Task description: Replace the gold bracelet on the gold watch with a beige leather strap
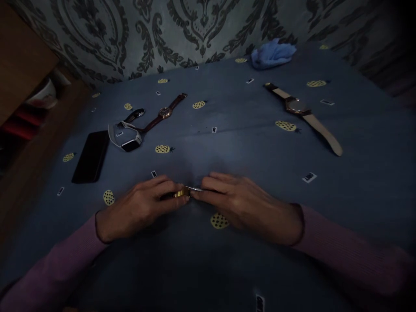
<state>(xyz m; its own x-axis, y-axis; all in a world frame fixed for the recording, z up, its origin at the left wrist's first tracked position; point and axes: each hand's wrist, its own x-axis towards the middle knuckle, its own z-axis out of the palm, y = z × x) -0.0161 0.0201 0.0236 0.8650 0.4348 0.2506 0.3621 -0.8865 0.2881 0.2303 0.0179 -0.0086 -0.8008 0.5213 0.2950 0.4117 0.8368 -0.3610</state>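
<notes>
My left hand (147, 201) is closed around a small gold-coloured watch (181, 192), gripping it between thumb and fingers just above the table. Most of the watch is hidden by the fingers. In my right hand (235, 197) is a thin silver tool (194, 188), pinched between thumb and fingers. Its narrow end points left and meets the edge of the gold watch. Whether it is a blade or a small screwdriver I cannot make out. Both hands are close together near the middle of the table.
Left of centre lie a black phone (91, 157), a smartwatch with a pale strap (130, 144), a brown-strapped watch (165, 112) and a small dark watch (139, 113). A larger watch (296, 105) lies at right. A blue cloth (273, 54) sits by the patterned wall (201, 26).
</notes>
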